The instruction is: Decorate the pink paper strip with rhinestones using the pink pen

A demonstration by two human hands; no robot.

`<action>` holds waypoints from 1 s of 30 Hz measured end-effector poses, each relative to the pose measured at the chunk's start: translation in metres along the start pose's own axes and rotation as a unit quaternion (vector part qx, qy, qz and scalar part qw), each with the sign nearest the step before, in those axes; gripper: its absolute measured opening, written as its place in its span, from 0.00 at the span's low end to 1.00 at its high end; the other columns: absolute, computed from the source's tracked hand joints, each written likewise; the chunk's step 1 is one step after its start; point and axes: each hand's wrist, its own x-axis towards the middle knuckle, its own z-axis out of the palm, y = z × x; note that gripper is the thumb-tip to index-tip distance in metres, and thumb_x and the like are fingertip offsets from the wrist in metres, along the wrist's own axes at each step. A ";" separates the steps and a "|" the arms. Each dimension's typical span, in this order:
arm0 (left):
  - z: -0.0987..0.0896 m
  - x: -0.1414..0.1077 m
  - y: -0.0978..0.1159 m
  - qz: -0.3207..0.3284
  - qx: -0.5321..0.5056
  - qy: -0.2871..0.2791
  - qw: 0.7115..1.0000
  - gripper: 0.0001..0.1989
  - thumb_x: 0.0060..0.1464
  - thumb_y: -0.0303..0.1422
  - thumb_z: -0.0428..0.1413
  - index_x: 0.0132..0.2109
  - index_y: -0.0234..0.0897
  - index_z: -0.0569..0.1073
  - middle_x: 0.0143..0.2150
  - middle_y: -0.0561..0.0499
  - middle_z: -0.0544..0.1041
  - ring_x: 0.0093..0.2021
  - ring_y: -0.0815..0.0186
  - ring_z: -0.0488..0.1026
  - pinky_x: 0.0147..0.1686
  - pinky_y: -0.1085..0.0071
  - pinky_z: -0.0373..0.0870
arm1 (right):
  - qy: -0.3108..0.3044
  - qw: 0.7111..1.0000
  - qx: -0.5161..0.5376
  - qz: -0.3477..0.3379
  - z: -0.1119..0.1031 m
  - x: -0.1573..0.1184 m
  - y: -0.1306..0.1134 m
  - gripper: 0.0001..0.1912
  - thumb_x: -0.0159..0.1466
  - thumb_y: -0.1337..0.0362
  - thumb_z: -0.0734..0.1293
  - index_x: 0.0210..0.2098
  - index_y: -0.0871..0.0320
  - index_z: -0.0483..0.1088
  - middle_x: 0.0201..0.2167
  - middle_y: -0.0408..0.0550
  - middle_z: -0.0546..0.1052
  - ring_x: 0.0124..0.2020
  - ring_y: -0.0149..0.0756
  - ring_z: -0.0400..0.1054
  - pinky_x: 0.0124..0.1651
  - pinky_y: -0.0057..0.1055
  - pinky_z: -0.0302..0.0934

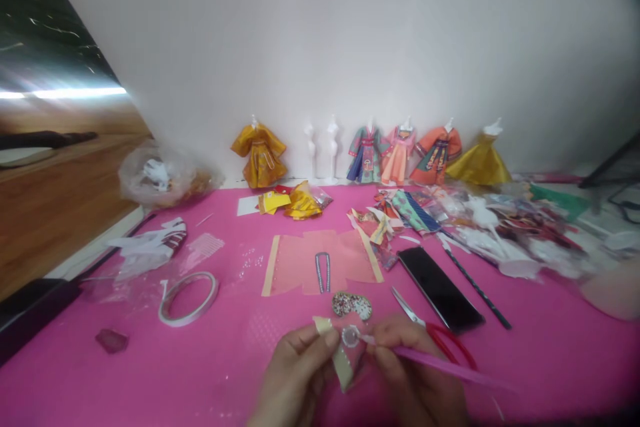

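Fabric piece (346, 361): small, pink with cream edges, held above the pink surface (240, 360) near six o'clock of the view; all other clock hours are counted from it.
Left hand (300, 367): at eight o'clock; thumb and fingers closed, with the fabric piece pinched between them.
Right hand (415, 367): at four o'clock; thumb and forefinger brought together on the pink tool, the other fingers curled and blurred.
Pink tool (443, 363): slender, pointed at the white round ornament (351, 336) on the fabric piece; whether contact is made cannot be told.
Speckled oval (352, 305): seen just past the fabric piece at twelve.
Cut-out (295, 263): peach-pink, laid flat between eleven and twelve, bordered with cream strips; a dark trim (327, 273) is set on it, bent like a narrow arch.
Scissors (415, 315): red-handled, placed between two and three, crossed by the pink tool.
Phone (441, 288): laid at two; a dark rod (477, 287) is placed beyond it.
Tape roll (213, 293): laid flat between nine and ten; a dark red piece (112, 341) is placed at nine.
Wall (350, 27): dressed miniature forms (367, 157) are stood before it from eleven to one, two bare white ones (333, 147) among them.
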 end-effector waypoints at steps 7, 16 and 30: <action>-0.004 -0.005 0.004 -0.038 0.030 -0.001 0.999 0.13 0.46 0.35 0.68 0.38 0.32 0.83 0.25 0.43 0.82 0.28 0.60 0.77 0.27 0.72 0.67 | -0.008 0.999 -0.037 -0.037 0.001 -0.002 -0.001 0.04 0.63 0.66 0.66 0.33 0.53 0.72 0.29 0.42 0.76 0.33 0.32 0.71 0.38 0.25 0.65; -0.003 -0.011 0.006 -0.015 0.078 -0.008 0.997 0.16 0.46 0.43 0.67 0.36 0.35 0.84 0.26 0.45 0.82 0.29 0.61 0.75 0.32 0.69 0.68 | -0.018 0.998 -0.055 -0.037 -0.001 -0.002 -0.005 0.03 0.63 0.66 0.67 0.32 0.52 0.72 0.28 0.41 0.76 0.32 0.34 0.72 0.36 0.28 0.66; 0.002 -0.013 0.005 0.003 0.095 -0.023 0.995 0.15 0.48 0.42 0.65 0.39 0.36 0.84 0.28 0.44 0.83 0.36 0.56 0.77 0.45 0.63 0.67 | -0.029 0.997 -0.055 -0.055 -0.003 0.001 -0.011 0.09 0.60 0.73 0.67 0.32 0.51 0.73 0.27 0.42 0.77 0.30 0.35 0.72 0.32 0.29 0.66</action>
